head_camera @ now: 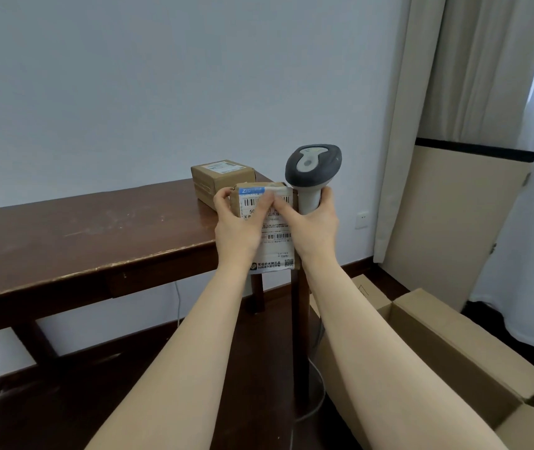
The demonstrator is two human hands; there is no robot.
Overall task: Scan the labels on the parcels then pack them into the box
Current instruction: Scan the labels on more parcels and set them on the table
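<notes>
My left hand (236, 224) grips the brown cardboard parcel (277, 245) label-up so the grey plastic scanner (312, 165), clasped in my right hand (316, 219), can read it.

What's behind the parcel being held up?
A second brown parcel sits on the table behind the held parcel; its near corner is hidden by it and the left hand.

Soft, even daylight enters from the right through the curtain (473, 60) — no hard shadows. The wall (162, 76) reads cool and bluish. A pale sheen lies on the table (64, 241) top. Fingers (268, 202) over the label (277, 237) are blurred; frame edges bow.
</notes>
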